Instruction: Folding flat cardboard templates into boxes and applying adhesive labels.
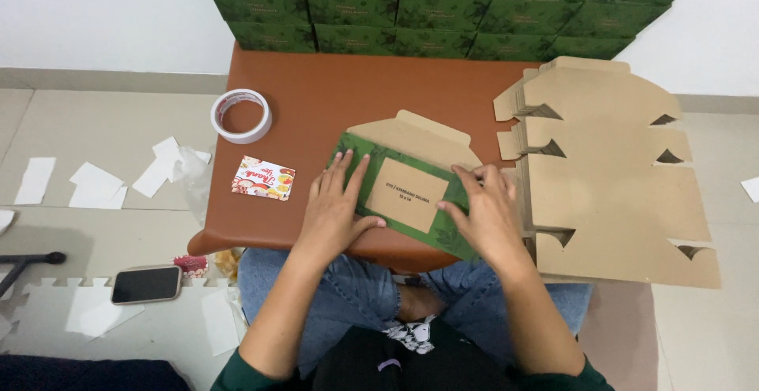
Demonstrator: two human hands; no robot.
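My left hand (336,205) and right hand (484,211), both flat and open, press opposite ends of the green box blank (403,193), its long axis running between them, equally near.

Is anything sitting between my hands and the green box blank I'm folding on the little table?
Nothing visible does. The left hand and right hand both lie flat on the green box blank. The tape roll and small card sit off to the left.
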